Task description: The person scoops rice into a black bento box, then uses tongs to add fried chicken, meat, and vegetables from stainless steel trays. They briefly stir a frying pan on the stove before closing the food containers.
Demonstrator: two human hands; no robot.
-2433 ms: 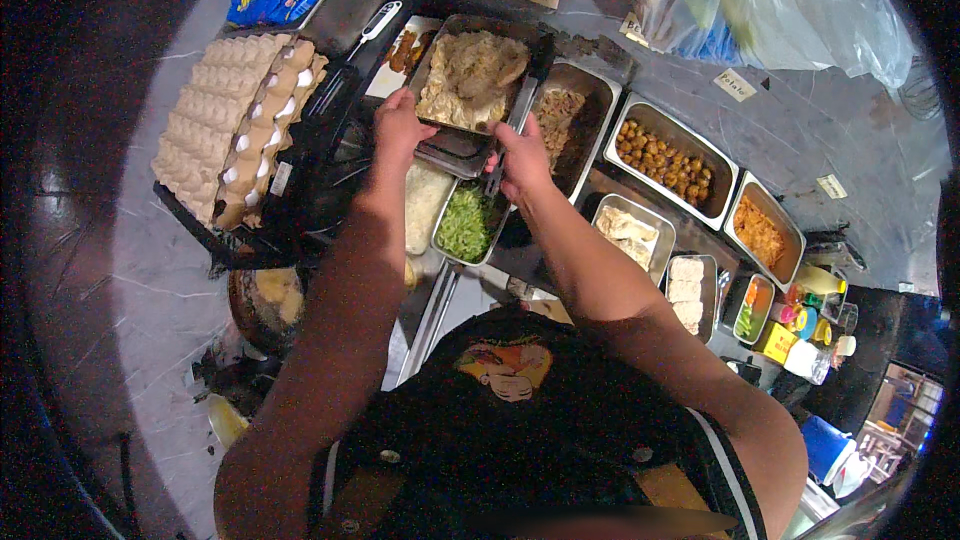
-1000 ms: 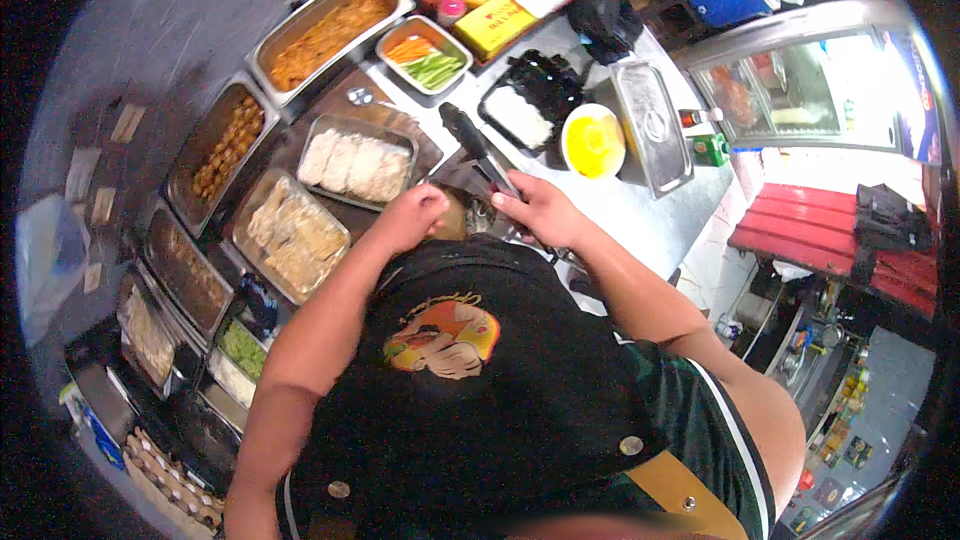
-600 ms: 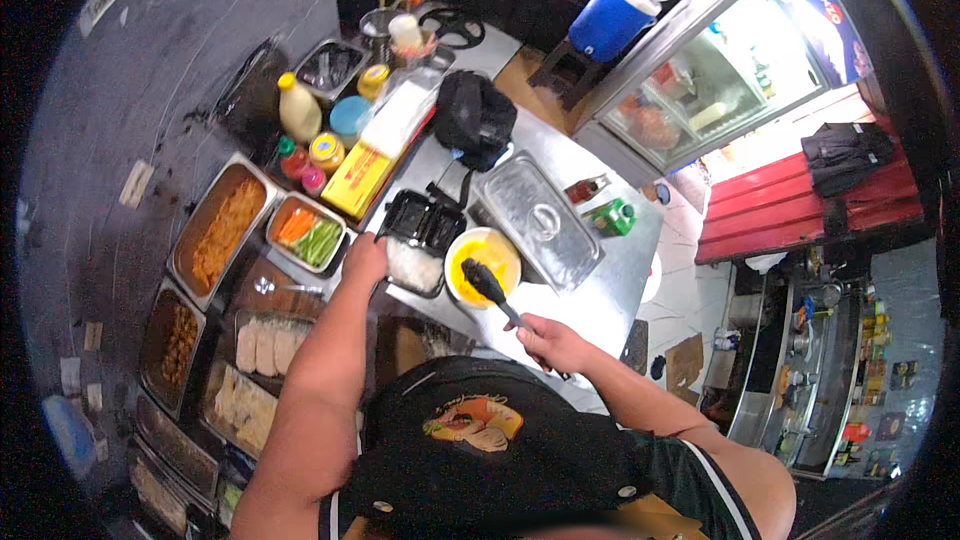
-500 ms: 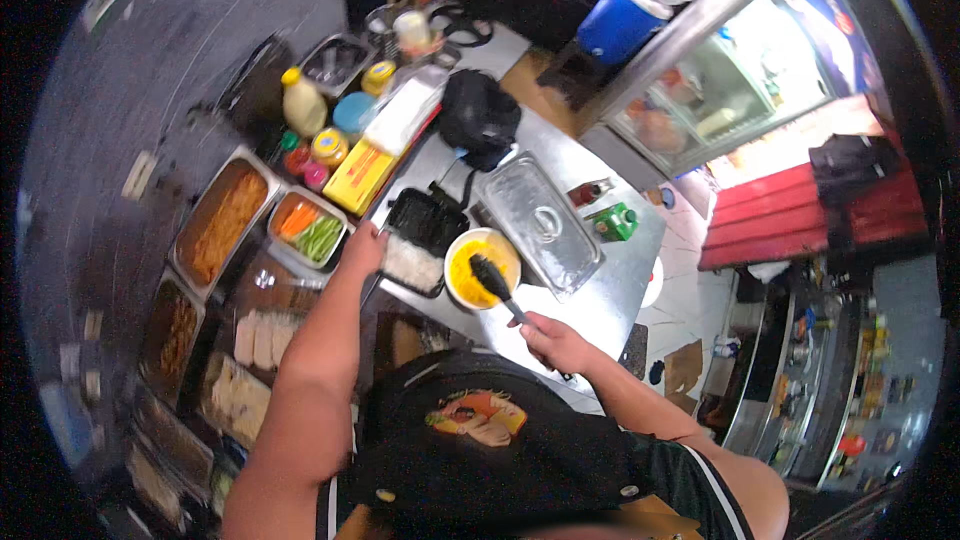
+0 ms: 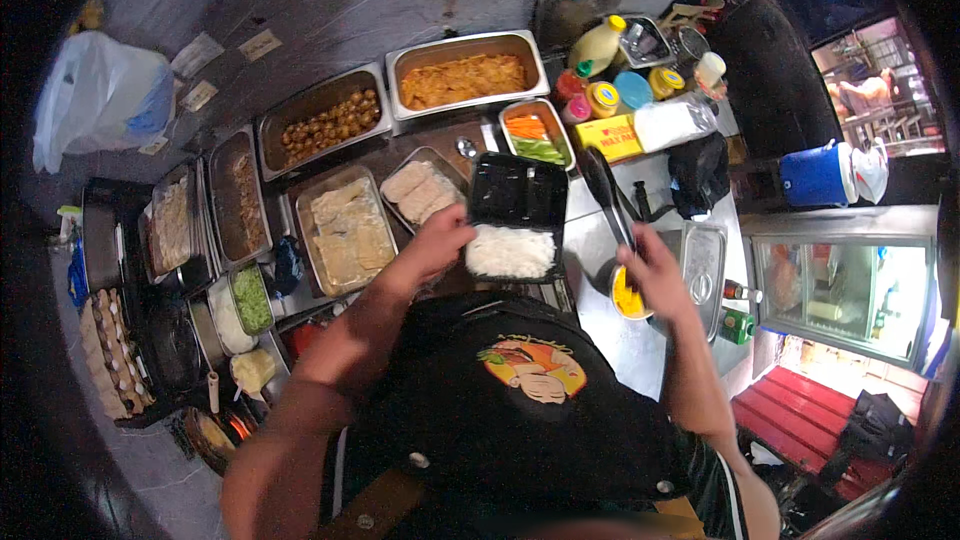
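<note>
My left hand (image 5: 445, 242) grips the left edge of a black two-part takeout container (image 5: 518, 192). White rice (image 5: 512, 252) fills its near compartment; the far one looks bare. In my right hand (image 5: 652, 272) is a pair of black tongs (image 5: 603, 188), heads pointing away from me, to the right of the container. Below that hand stands a white bowl (image 5: 616, 300) of yellow food, partly covered by the hand. Just beyond the container is a small metal pan (image 5: 572, 152) with carrot sticks and green vegetable strips.
Metal pans of orange food (image 5: 465, 82), round brown pieces (image 5: 335, 128) and pale slabs (image 5: 345, 230) line the far and left side. Bottles, jars and a yellow box (image 5: 612, 138) crowd the far right. A metal lid (image 5: 703, 280) lies right of the bowl.
My view has swung left, bringing more food pans into sight. The tongs have left the bowl and now point away from me. The container is held farther from the bowl.
</note>
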